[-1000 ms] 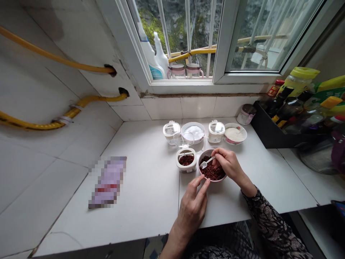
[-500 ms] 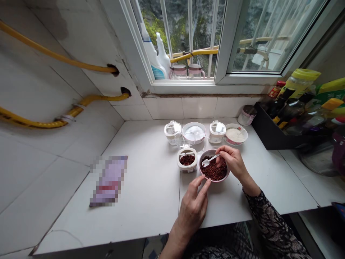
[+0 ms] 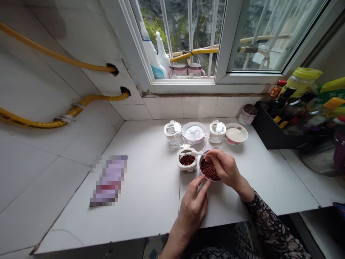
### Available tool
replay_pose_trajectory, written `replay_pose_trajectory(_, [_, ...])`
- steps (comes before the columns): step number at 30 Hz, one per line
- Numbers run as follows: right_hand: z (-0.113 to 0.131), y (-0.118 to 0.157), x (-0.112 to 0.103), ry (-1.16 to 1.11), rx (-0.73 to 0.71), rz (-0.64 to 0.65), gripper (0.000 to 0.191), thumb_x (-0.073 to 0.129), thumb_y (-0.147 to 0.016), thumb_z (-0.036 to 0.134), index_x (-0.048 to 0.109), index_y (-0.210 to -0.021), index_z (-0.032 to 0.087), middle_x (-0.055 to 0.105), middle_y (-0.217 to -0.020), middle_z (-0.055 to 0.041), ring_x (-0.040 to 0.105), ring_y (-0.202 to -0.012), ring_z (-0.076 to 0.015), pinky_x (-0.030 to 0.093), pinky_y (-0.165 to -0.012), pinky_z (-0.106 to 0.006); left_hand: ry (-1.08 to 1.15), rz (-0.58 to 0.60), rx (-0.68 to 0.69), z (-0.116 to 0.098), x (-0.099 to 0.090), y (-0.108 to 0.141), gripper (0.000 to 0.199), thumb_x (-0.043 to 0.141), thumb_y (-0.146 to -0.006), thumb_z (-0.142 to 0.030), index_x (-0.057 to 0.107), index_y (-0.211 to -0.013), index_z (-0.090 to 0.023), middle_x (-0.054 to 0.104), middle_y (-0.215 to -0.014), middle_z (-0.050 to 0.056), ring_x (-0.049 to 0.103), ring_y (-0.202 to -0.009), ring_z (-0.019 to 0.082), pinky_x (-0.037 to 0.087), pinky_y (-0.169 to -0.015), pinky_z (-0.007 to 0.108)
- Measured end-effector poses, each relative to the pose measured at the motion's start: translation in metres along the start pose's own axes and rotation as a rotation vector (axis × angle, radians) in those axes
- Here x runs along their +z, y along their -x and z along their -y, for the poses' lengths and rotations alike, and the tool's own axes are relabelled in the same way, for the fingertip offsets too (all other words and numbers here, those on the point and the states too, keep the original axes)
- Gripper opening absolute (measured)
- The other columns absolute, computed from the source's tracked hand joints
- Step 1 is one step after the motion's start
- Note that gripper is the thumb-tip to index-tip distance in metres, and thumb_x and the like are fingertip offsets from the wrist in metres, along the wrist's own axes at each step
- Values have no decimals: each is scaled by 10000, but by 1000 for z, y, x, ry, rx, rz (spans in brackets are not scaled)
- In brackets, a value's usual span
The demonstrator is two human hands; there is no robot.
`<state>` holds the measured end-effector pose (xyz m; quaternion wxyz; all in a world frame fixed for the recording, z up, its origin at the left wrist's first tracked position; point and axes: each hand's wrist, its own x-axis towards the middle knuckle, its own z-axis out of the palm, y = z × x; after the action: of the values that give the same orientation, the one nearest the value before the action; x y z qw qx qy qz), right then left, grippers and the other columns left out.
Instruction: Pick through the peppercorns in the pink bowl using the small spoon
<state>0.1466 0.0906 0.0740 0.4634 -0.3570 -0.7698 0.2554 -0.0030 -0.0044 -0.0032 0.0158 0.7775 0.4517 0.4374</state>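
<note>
both hands at bowl; right hand seemingly holds spoon.

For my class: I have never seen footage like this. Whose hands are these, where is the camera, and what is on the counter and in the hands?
The one picture comes from a camera worn on a person's head, looking down at their own bare hands; there is no machine. The right hand holds a small white spoon, its tip over an open white jar of dark red spice. The left hand rests its fingertips by a pink bowl of the same spice. Behind, on the white counter, stand two lidded jars, a bowl of white powder and another bowl. A black bottle rack sits at the right.
</note>
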Motion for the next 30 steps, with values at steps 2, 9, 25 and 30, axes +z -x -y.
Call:
replay_pose_trajectory(2, [-3, 0, -6, -33, 48, -66, 165, 457, -968, 215, 621, -978, 203, 697, -771, -30, 663, -704, -163, 530, -703, -285, 3, 9, -9, 0, 0, 0, 575, 452, -911, 18, 463, -1448, -187, 553, -1313, 153, 558, -1256, 230, 560, -1001, 359])
replay_pose_trajectory(9, [-17, -2, -17, 33, 263, 88, 175, 454, -867, 155, 593, -776, 209, 593, -554, 26, 548, -497, -141, 438, -539, -253, 5, 3, -17, 0, 0, 1, 576, 450, -927, -1, 445, -1460, -218, 561, -1307, 145, 572, -1248, 232, 569, -986, 362])
replay_pose_trajectory(25, [-23, -3, -14, -125, 456, 112, 130, 473, -806, 191, 592, -755, 208, 617, -531, 31, 564, -454, -133, 458, -493, -238, 2, -5, -20, 0, 1, 1, 588, 448, -921, -5, 445, -1467, -222, 577, -1304, 143, 584, -1237, 235, 572, -983, 365])
replay_pose_trajectory(30, [-20, -1, -9, -95, 397, 168, 154, 454, -819, 167, 590, -764, 214, 607, -527, 35, 571, -480, -135, 462, -519, -244, 9, -8, -18, 0, 1, 1, 578, 456, -916, 4, 460, -1454, -208, 568, -1306, 147, 574, -1247, 232, 567, -993, 363])
